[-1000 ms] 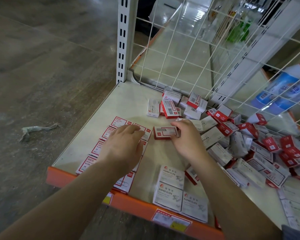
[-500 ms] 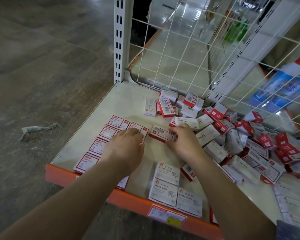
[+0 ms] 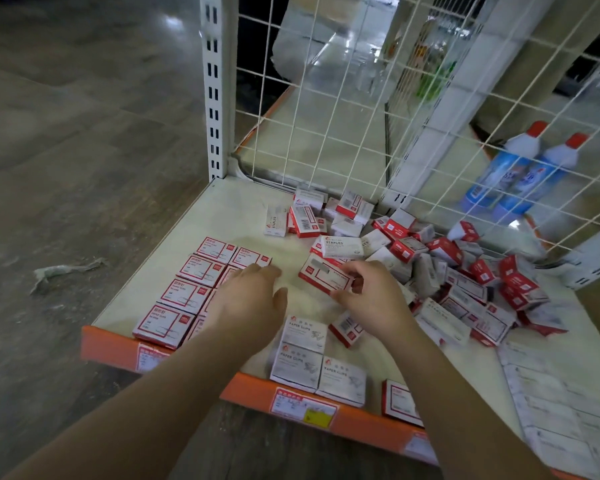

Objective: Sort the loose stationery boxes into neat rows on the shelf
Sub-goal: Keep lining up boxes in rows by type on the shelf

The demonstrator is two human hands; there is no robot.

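Observation:
Small red-and-white stationery boxes cover the cream shelf point(image 3: 229, 209). On the left, flat boxes lie in two neat rows point(image 3: 194, 289). My left hand point(image 3: 248, 299) rests flat on the right row, fingers straight. My right hand point(image 3: 371, 292) pinches one red-framed box point(image 3: 323, 274), tilted just above the shelf between the rows and the heap. A loose pile of boxes point(image 3: 458, 271) spreads over the right half. Three white paper clip boxes point(image 3: 309, 355) sit at the front edge.
A white wire grid point(image 3: 343, 116) backs the shelf, with a slotted upright point(image 3: 215, 98) at its left corner. Two blue bottles point(image 3: 520, 171) stand behind the grid. The orange front lip point(image 3: 253, 389) carries price labels. White paper sheets point(image 3: 561, 386) lie at the right front. Grey floor lies left.
My right hand has drawn the red-framed box out of the heap and tilted it toward the rows. My left hand stayed on the sorted rows.

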